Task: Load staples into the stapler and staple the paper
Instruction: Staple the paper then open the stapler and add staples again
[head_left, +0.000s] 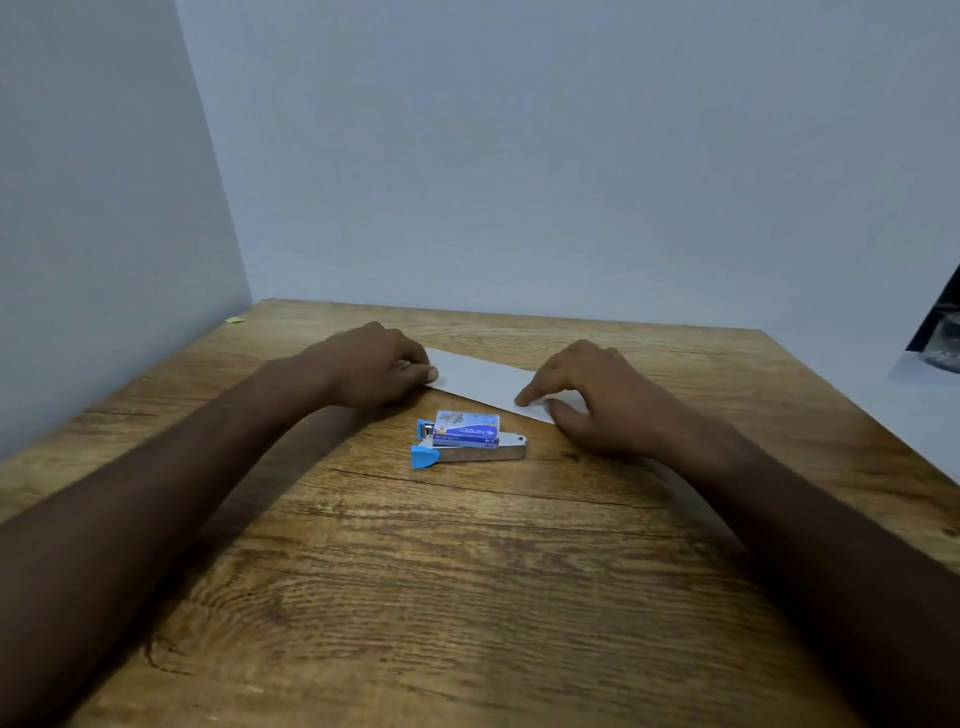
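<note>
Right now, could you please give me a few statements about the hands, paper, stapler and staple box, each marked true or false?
1. Both hands rest on the paper. True: the left hand is at its left end, the right hand at its right end.
2. The staple box sits on the stapler. True.
3. The right hand holds the stapler. False: the stapler lies untouched on the table.
4. The stapler lies beyond the paper, by the wall. False: it lies nearer the person than the paper.
5. The stapler has blue parts at its left end. True.
</note>
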